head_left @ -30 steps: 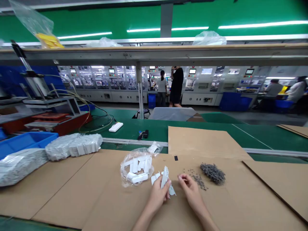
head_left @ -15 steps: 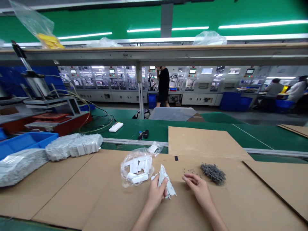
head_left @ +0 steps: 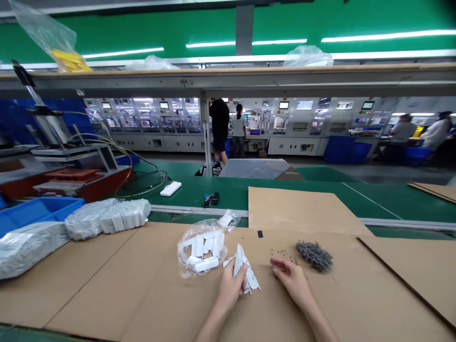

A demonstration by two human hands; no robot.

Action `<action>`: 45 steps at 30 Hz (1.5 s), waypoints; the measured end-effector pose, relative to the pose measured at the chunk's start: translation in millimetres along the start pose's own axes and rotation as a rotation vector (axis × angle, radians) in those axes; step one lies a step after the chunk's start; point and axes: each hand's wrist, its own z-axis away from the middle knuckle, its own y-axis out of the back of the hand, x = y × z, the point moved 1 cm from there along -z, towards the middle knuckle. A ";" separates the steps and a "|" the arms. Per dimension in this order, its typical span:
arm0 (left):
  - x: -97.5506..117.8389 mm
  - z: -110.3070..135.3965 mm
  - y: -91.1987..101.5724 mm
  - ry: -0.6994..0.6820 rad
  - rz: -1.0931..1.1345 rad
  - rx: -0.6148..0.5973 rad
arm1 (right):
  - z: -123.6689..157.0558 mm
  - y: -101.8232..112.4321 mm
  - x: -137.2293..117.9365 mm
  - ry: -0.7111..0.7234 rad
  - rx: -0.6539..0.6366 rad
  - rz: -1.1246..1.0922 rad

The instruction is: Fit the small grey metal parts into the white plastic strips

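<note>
A white toothed plastic strip is pinched between the curled fingers of the left hand; the right hand's fingers, pressed together, lie empty on a brown cardboard sheet, just short of a heap of small dark-grey parts.

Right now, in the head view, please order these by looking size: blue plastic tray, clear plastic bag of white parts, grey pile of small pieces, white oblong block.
Blue plastic tray, largest
clear plastic bag of white parts
grey pile of small pieces
white oblong block, smallest, though it lies farther away, so its real size is unsure
</note>
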 end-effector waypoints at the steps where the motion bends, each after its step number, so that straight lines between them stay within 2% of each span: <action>1: -0.5 0.0 0.2 -0.001 -0.003 0.004 | -0.7 0.4 1.7 0.004 0.008 0.015; 4: -1.2 -0.5 0.3 -0.003 -0.008 0.014 | -2.6 2.4 5.4 -0.005 0.046 0.010; 7: -0.4 -0.8 -0.8 -0.001 0.001 0.007 | -2.9 2.4 5.7 -0.039 0.030 -0.114; 13: 1.4 0.3 -2.0 0.002 0.015 -0.005 | 1.9 -2.6 -3.4 -0.092 0.066 -0.227; 21: 1.6 0.1 -2.3 0.020 0.009 0.006 | 5.3 -2.9 -11.6 -0.121 0.121 -0.209; 24: 1.0 0.4 -5.0 0.047 -0.019 -0.012 | 10.8 -15.9 -20.3 -0.075 0.073 -0.233; 28: -1.5 0.8 -8.5 0.058 -0.041 -0.057 | 23.7 -41.1 -39.7 0.052 -0.115 -0.232; 30: -2.8 0.7 -9.1 0.060 -0.021 -0.070 | 29.0 -48.9 -45.7 0.084 -0.157 -0.211; 35: -3.0 1.0 -8.7 0.062 0.046 -0.081 | 31.4 -49.7 -46.4 0.122 -0.111 -0.184; 41: -1.8 3.8 -9.7 0.063 0.093 -0.150 | 29.1 -45.8 -48.6 0.209 -0.063 -0.088; 45: -2.8 4.0 -12.2 0.090 0.241 -0.111 | 30.7 -47.6 -50.3 0.212 -0.064 -0.079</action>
